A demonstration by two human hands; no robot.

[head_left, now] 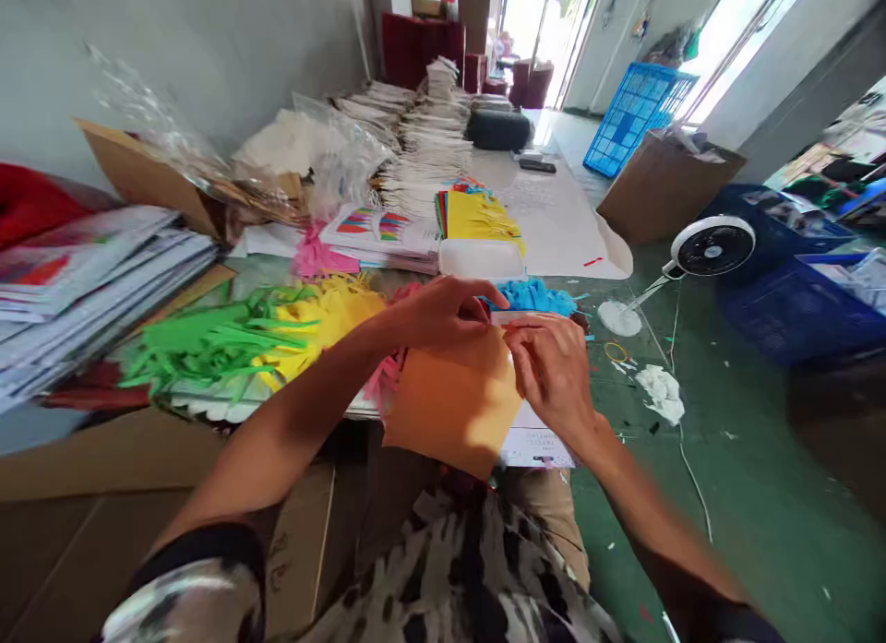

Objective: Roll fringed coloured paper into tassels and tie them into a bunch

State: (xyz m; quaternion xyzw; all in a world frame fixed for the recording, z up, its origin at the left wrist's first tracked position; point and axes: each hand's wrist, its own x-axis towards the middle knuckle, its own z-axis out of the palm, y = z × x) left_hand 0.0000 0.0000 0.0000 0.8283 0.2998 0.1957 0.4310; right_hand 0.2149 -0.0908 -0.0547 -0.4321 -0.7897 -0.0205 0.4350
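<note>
An orange paper sheet (443,403) hangs over the table's front edge, above my lap. My left hand (449,315) is closed at its top edge, with the thumb and fingers curled together. My right hand (554,362) pinches the upper right corner, close to the left fingertips. What lies right between the fingertips is too small to make out. A white printed sheet (536,440) shows beneath the orange sheet on the right. Just beyond my hands is a bunch of blue fringed strips (536,295).
Green fringed strips (208,339) and yellow fringed strips (325,325) lie at left. A white tray (481,257) sits behind my hands, near yellow fringed sheets (481,219). Tall paper stacks (433,136) stand farther back. A white fan (712,246) is at right.
</note>
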